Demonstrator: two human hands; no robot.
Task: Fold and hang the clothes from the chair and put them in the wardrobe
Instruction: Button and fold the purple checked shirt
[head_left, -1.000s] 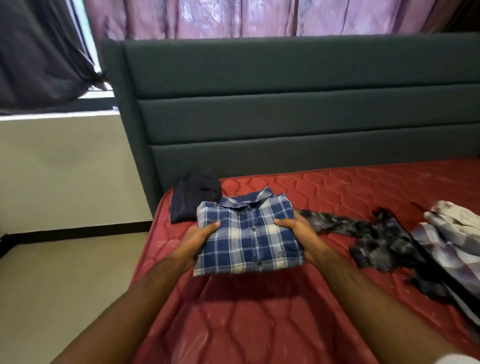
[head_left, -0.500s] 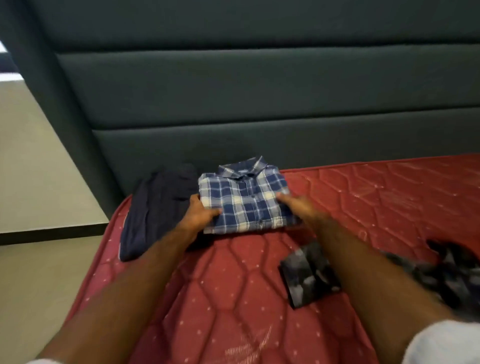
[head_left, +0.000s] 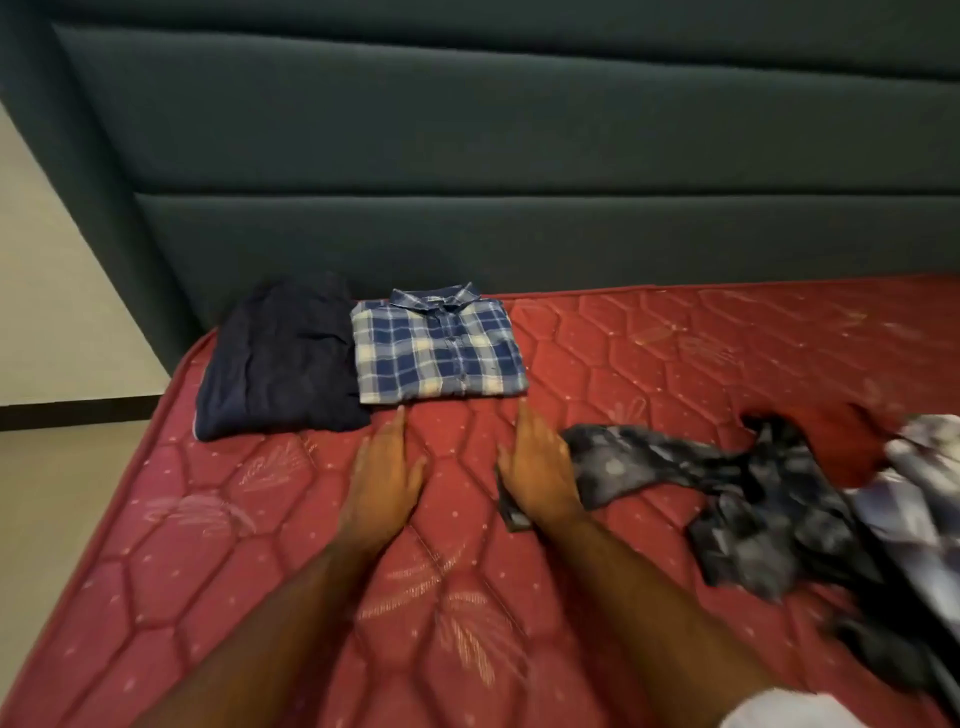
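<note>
Fingers straight and empty, the left hand (head_left: 384, 478) and right hand (head_left: 537, 470) lay just near of the folded plaid shirt (head_left: 439, 351), which sat beside a folded dark garment (head_left: 283, 358) at the mattress's (head_left: 675, 343) far-left corner. Two garments appeared folded; a grey shirt (head_left: 727, 488) and more clothes (head_left: 919, 499) lay crumpled at right, none yet in the wardrobe.

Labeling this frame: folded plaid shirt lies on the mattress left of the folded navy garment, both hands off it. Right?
Wrong side. In the head view the plaid shirt lies right of the navy garment; left hand and right hand are both off it.
</note>
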